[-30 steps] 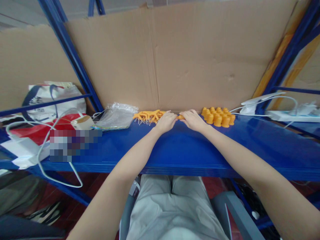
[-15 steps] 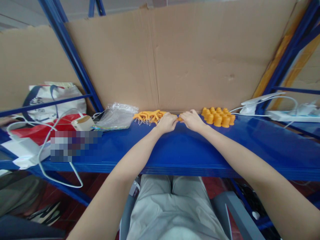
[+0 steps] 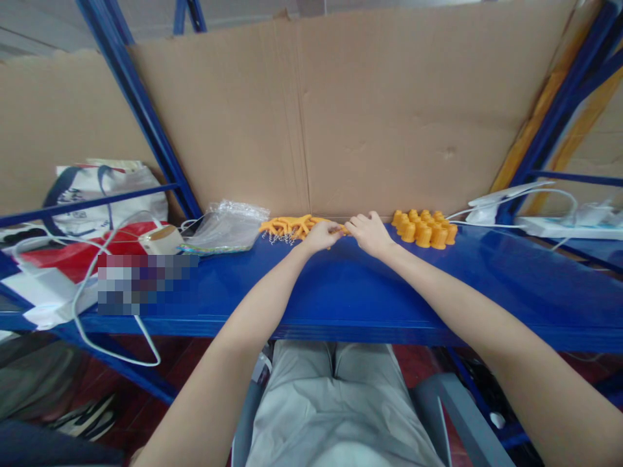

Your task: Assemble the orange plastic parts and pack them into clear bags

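Note:
My left hand (image 3: 320, 237) is closed on a small orange piece (image 3: 345, 229) that shows between my two hands. From the other side, my right hand (image 3: 370, 235) pinches the same piece; its kind is mostly hidden by the fingers. Just left of my left hand lies a pile of orange branch-shaped pieces (image 3: 292, 225) with thin silvery chains or springs hanging from their front. To the right of my right hand stand rows of orange bell-shaped pieces (image 3: 424, 232), packed close together.
Clear plastic bags (image 3: 226, 230) lie left of the branch pile on the blue shelf (image 3: 360, 295). Further left are a white charger (image 3: 163, 240), cables and a red bag (image 3: 73, 256). A cardboard sheet (image 3: 389, 110) stands behind. At right is a power strip (image 3: 549, 224).
Both hands have shifted a little: the left hand has turned and its knuckles sit lower, while the right has moved slightly left. The piles stay as they were.

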`<state>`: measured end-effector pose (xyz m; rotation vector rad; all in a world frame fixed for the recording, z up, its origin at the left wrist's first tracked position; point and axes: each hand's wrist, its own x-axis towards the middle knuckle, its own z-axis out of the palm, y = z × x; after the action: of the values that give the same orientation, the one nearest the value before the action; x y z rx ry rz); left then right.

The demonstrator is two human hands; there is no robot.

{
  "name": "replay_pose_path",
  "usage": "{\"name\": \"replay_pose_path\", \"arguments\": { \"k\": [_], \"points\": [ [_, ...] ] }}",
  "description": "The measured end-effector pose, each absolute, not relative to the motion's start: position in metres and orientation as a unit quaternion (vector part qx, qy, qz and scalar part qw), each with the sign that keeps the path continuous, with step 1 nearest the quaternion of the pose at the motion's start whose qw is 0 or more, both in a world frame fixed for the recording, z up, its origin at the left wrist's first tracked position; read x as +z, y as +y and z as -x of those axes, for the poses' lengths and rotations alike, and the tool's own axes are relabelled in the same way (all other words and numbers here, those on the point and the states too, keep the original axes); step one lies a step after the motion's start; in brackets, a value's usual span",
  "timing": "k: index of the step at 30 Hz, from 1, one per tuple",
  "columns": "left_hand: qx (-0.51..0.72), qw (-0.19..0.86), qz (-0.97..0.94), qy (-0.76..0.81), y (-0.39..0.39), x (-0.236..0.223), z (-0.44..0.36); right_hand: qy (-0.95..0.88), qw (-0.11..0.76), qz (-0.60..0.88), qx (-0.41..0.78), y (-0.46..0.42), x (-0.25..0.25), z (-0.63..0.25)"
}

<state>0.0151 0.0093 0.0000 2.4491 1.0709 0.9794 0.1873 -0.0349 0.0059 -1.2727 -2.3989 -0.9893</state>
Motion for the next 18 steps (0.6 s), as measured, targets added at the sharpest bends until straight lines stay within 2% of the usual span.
{"name": "replay_pose_path", "arguments": {
  "k": [5,8,10,15,18],
  "points": [
    [0.332,0.309,-0.805,0.383,0.003,0.01,-0.009,-0.818,0.134,0.419,-0.372,-0.035,0.005,-0.186],
    [0.319,0.319,-0.802,0.391,-0.002,0.012,-0.007,-0.818,0.137,0.409,-0.381,-0.034,0.004,-0.186],
    [0.303,0.269,-0.822,0.4,-0.003,0.011,-0.008,-0.821,0.132,0.403,-0.383,-0.032,0.002,-0.188],
    [0.278,0.038,-0.878,0.388,-0.004,0.002,-0.018,-0.837,0.123,0.386,-0.368,-0.024,-0.003,-0.201],
    [0.252,-0.039,-0.885,0.39,-0.006,-0.001,-0.021,-0.852,0.119,0.38,-0.339,-0.022,-0.005,-0.205]
  ]
}}
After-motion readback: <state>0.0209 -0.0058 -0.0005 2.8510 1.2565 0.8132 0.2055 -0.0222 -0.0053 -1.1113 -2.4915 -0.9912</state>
